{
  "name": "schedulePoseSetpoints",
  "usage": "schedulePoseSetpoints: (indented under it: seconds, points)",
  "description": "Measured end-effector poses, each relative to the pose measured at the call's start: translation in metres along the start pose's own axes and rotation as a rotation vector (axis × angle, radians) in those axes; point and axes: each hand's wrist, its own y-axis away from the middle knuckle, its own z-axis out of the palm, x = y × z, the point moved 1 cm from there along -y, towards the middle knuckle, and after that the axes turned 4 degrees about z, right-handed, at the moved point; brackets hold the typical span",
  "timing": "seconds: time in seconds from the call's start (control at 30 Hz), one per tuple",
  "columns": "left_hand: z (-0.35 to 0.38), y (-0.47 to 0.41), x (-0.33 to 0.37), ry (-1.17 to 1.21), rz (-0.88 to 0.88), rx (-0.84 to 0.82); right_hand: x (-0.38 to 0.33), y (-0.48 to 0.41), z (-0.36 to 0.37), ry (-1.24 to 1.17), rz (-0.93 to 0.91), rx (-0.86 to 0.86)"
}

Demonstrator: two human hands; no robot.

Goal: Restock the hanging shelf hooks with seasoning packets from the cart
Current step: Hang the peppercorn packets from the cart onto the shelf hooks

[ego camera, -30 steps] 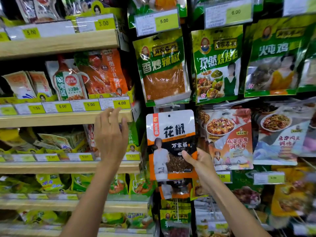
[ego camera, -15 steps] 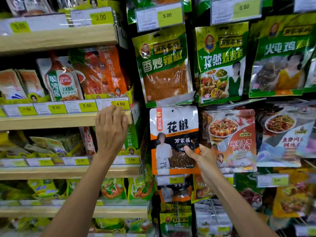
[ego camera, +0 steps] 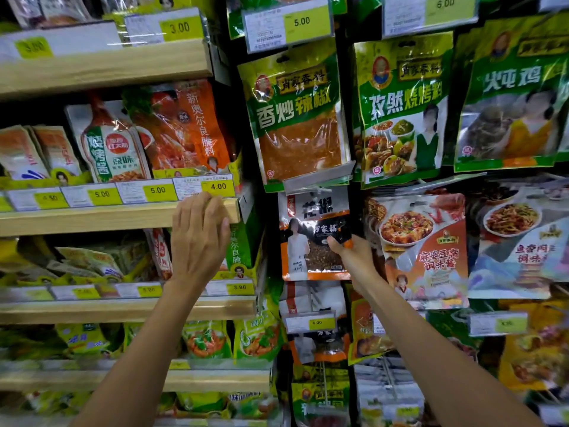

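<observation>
At the left of the frame, wooden shelves [ego camera: 92, 217] carry rows of packets behind yellow price tags. The left hand [ego camera: 197, 238] reaches up at centre left, its fingers [ego camera: 192, 208] straight and close together; the fingertips rest on the front edge of the middle shelf, just below the tag marked 4.00 [ego camera: 218, 186], and it holds nothing. Above it, an orange packet [ego camera: 184, 127] stands on that shelf. In the centre, among the hanging rows, is the seasoning packet [ego camera: 311, 241], black, white and orange. It hangs upright directly under a green chili packet [ego camera: 295, 118], with its top edge tucked behind a clear tag holder [ego camera: 317, 177] that tilts outward. Whether its hole sits on a hook cannot be told. The right hand [ego camera: 354, 260] comes up from the lower right and pinches the packet at its right edge: the thumb [ego camera: 334, 243] presses on the front and the other fingers are curled behind, out of sight. Further right hang a green barbecue packet [ego camera: 400, 112] and, below it, a red and white sauce packet [ego camera: 421, 241], just beside the right hand.
</observation>
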Motion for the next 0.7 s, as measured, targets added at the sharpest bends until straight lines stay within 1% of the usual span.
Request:
schedulePoseSetpoints:
  seconds: [0.1, 0.17, 0.23, 0.33, 0.43, 0.5, 0.6, 0.7]
  points:
    - [-0.002, 0.0, 0.0, -0.004, -0.004, -0.029, 0.003, -0.019, 0.008, 0.028, -0.019, 0.054]
    - [-0.003, 0.0, 0.0, -0.005, -0.007, -0.041, 0.004, -0.029, 0.012, 0.049, 0.011, 0.082]
    - [-0.005, -0.001, 0.002, -0.002, -0.006, -0.051, 0.008, -0.038, 0.014, 0.083, 0.06, 0.064]
    - [-0.01, -0.001, 0.005, 0.001, -0.009, -0.058, 0.014, -0.035, 0.012, 0.263, 0.138, -0.01]
    - [-0.018, 0.002, 0.015, 0.007, -0.012, -0.058, 0.015, -0.008, 0.004, 0.413, 0.101, -0.029]
    - [-0.023, 0.005, 0.029, 0.024, 0.004, -0.048, 0.014, 0.018, -0.004, 0.415, 0.052, -0.04]
    - [-0.028, 0.017, 0.067, 0.11, 0.001, -0.036, 0.015, 0.067, -0.025, 0.331, -0.055, -0.073]
    - [-0.031, 0.035, 0.127, 0.27, -0.042, -0.103, 0.025, 0.114, -0.07, 0.276, -0.071, -0.072]
